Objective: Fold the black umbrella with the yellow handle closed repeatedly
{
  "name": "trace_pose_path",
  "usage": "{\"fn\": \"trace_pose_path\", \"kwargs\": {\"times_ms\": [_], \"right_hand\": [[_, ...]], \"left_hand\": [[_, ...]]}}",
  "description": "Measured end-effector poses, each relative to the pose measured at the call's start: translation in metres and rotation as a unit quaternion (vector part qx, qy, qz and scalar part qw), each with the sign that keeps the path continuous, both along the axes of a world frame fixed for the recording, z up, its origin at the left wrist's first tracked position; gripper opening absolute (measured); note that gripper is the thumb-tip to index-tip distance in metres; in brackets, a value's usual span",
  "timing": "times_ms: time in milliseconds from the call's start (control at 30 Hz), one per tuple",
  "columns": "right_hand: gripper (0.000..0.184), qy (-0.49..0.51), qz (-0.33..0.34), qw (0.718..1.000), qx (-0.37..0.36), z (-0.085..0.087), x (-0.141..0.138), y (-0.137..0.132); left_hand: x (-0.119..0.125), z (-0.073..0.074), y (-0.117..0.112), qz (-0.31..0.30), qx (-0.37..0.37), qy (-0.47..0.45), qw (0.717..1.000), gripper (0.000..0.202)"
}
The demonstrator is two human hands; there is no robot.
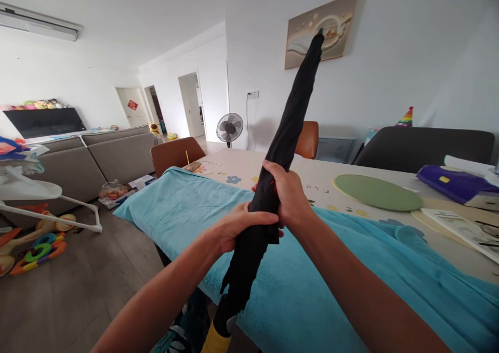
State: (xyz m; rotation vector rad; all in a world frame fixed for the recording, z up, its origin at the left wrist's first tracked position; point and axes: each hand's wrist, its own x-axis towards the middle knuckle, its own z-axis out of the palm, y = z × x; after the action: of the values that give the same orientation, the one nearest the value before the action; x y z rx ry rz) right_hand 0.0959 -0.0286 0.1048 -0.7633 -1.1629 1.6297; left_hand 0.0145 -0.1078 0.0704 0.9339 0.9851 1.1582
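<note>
Blue cloth [202,199] lay across a table [241,160] by a white wall [257,46]; left hand [244,223] and right hand [289,193] gripped a furled black umbrella [292,114], its long axis pointing diagonally up-right.

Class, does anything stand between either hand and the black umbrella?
Nothing visible does: the left hand and right hand both grip the umbrella directly, the right higher up. The blue cloth shows behind it, not in between.

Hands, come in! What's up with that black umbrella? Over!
Left hand low, right hand higher, both gripping. Black umbrella furled, slanting up to the right. Blue blanket on the table behind; nothing seen blocking.
</note>
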Motion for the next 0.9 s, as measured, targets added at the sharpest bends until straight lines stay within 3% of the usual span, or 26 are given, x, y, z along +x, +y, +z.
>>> {"fn": "trace_pose_path", "kwargs": {"times_ms": [67,267,433,633,733,900], "right_hand": [[0.029,-0.006,0.017,1.0,0.001,-0.001,0.0,0.0],[0.037,-0.004,0.143,0.988,0.059,0.013,0.01,0.001],[0.03,-0.089,0.161,0.977,0.105,0.02,0.024,0.012],[0.025,-0.225,0.304,0.912,0.159,0.013,0.024,0.008],[0.018,-0.212,0.294,0.916,0.17,0.01,0.017,0.002],[0.005,-0.167,0.198,0.946,0.194,0.008,0.01,-0.006]], "left_hand": [[-0.002,-0.003,0.002,-0.016,-0.009,-0.03,0.999,0.034],[-0.014,-0.014,-0.002,0.024,0.014,-0.097,0.995,0.027],[-0.031,-0.014,-0.007,0.019,0.053,-0.166,0.984,0.024],[-0.048,-0.014,-0.013,0.033,0.08,-0.204,0.975,0.02],[-0.051,-0.014,-0.016,0.042,0.086,-0.194,0.976,0.02],[-0.053,-0.013,-0.018,0.077,0.104,-0.159,0.979,0.019]]}}
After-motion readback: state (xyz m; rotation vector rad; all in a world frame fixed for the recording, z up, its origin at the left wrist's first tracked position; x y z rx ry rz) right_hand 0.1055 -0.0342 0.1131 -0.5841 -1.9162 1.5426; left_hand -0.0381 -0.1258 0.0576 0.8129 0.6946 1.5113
